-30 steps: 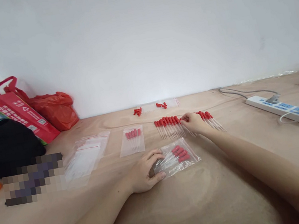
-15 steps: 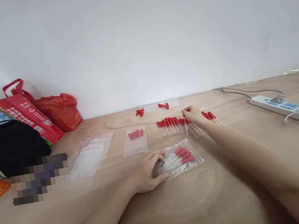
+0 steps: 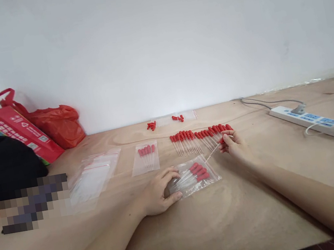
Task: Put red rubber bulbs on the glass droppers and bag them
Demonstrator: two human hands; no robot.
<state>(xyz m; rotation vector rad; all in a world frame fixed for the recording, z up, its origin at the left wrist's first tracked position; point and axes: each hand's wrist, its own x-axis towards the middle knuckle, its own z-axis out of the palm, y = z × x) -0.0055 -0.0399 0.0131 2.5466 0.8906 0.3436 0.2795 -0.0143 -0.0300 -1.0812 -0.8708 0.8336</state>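
Note:
A clear zip bag (image 3: 193,185) with several red-capped droppers lies at the centre of the table. Thumb and fingers of my left hand (image 3: 160,191) are spread on the bag's left end. My right hand (image 3: 233,146) pinches one dropper (image 3: 214,152) by its red bulb, the clear stem pointing down-left toward the bag's right end. Behind the hands, a row of droppers (image 3: 185,141) lies with the red bulbs toward the wall. A smaller bag (image 3: 144,157) holding several droppers is to the left of the row.
Flat clear bags (image 3: 94,179) lie at the left. Near the wall are loose red bulbs (image 3: 151,126) and another clear bag (image 3: 189,115). A power strip (image 3: 316,119) with cables is at the right; red bags (image 3: 61,123) and a black bag (image 3: 8,168) stand far left.
My right hand has lifted a dropper out of the row and brought it lower, tilting its tip toward the zip bag. My left hand stays on the bag. The view has shifted slightly right.

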